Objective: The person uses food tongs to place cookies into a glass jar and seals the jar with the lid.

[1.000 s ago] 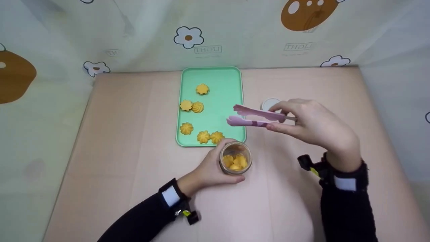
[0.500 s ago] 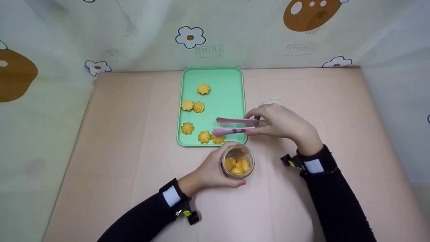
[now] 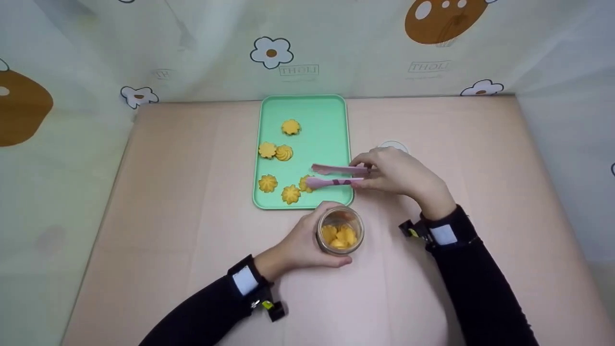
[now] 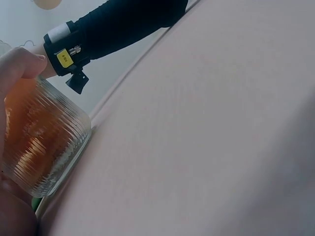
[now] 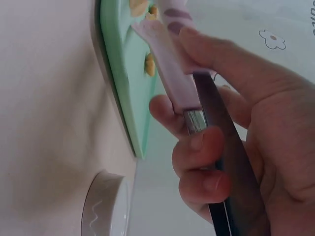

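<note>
My left hand [image 3: 312, 240] grips a ribbed glass jar [image 4: 47, 137] in front of the tray, its mouth facing up and several cookies [image 3: 339, 236] inside. My right hand [image 3: 396, 173] holds pink-tipped tongs [image 3: 336, 182] over the right side of the green tray [image 3: 322, 120]. The tongs' tips stand apart, and the lower one overlaps a flower-shaped cookie [image 3: 304, 183]. In the right wrist view, thumb and fingers wrap the tongs' dark metal handle [image 5: 231, 152]. Several more cookies lie on the tray, one of them [image 3: 290, 194] just left of the tips.
A round white lid [image 3: 395, 145] lies right of the tray, partly behind my right hand; the right wrist view shows its side [image 5: 106, 206]. Further left on the tray are two touching cookies [image 3: 267, 150]. A patterned curtain [image 3: 206, 53] stands behind the table [image 3: 182, 192].
The right hand has brought the tongs left and down over the tray. The front right cookie has shifted slightly back and left. The left hand with the jar has barely moved.
</note>
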`<state>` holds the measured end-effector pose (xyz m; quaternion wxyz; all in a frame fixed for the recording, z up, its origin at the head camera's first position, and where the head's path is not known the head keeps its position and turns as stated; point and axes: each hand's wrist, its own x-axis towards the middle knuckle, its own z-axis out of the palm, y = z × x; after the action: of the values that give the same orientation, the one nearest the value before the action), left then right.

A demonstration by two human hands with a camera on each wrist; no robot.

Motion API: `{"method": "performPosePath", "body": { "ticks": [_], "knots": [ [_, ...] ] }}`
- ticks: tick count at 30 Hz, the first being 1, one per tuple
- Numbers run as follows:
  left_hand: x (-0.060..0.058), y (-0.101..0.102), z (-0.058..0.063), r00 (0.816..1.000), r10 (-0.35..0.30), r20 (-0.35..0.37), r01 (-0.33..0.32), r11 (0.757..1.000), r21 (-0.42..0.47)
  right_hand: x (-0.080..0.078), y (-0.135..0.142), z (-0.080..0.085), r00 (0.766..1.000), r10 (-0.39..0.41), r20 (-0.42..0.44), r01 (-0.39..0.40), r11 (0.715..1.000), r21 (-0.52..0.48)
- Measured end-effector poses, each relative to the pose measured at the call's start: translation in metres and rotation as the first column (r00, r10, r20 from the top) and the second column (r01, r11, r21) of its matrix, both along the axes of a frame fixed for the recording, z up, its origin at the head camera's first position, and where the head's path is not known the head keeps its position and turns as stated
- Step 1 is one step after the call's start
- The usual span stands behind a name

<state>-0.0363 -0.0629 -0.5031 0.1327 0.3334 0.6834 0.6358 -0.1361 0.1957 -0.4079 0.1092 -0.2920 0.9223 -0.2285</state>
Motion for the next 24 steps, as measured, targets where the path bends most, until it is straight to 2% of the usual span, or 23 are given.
{"method": "performPosePath", "body": {
  "ticks": [3, 8, 17, 24],
  "knots": [
    [0.0, 0.0, 0.0, 1.0, 0.007, 0.002, -0.007, 1.0, -0.016, -0.001, 0.001, -0.001, 0.998, -0.032, -0.052, 0.033, 0.999, 0.016],
    [0.0, 0.001, 0.001, 1.0, 0.015, 0.011, -0.015, 0.999, -0.031, 0.0, 0.0, -0.002, 0.994, -0.065, -0.085, 0.068, 0.997, 0.031],
    [0.001, 0.0, 0.003, 1.0, 0.017, 0.023, -0.016, 0.999, -0.04, 0.003, -0.005, -0.004, 0.995, -0.023, -0.094, 0.019, 0.999, -0.039],
    [0.001, 0.001, 0.002, 0.999, 0.013, 0.031, -0.011, 0.999, -0.043, 0.007, -0.015, -0.008, 0.994, -0.021, -0.111, 0.021, 1.0, -0.004]
  ]
}}
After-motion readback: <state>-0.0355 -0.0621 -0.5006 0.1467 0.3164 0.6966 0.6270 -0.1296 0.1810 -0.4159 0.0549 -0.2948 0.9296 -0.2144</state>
